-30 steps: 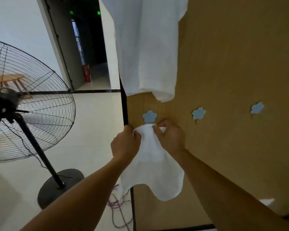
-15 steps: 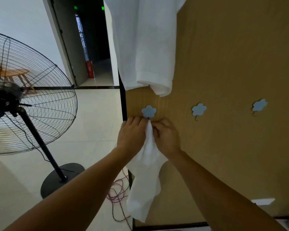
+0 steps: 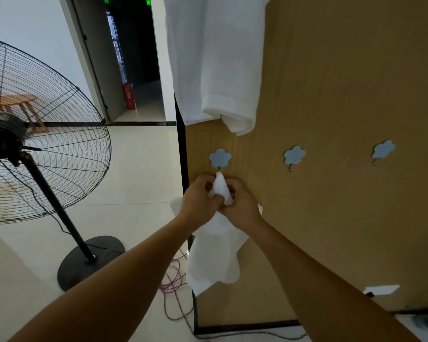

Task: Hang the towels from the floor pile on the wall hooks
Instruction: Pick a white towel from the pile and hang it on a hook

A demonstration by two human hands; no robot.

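Step in hand, as I read it: get the small towel (image 3: 215,255) seated on the leftmost hook (image 3: 220,157) of the wood-panel wall (image 3: 344,95).

- The small towel hangs flat against the panel. Its bunched top peaks just under that hook, with the tip at the metal prong. Can't tell if it's caught.
- Left hand (image 3: 198,201) and right hand (image 3: 242,206) are pressed together. Both sets of fingers are curled tight on the bunched top, one on each side of the peak.
- To do it well, lift the peak above the prong, drop a thick fold over it, then ease the grip one hand at a time and check it holds.
- Risk: a thin tip on the prong slips off under the towel's own weight.

Surface and room:
- The pale tiled floor (image 3: 139,169) has a big pedestal fan (image 3: 35,134) standing on the left.
- A large white towel (image 3: 213,58) is already hung above the left hook.
- An open dark doorway (image 3: 134,58) is at the back, with a red extinguisher (image 3: 128,96) at its foot.
- Loose cables (image 3: 176,280) lie by the panel's black edge.
- The middle hook (image 3: 294,155) and right hook (image 3: 383,149) are bare.
- The floor pile is not in view.
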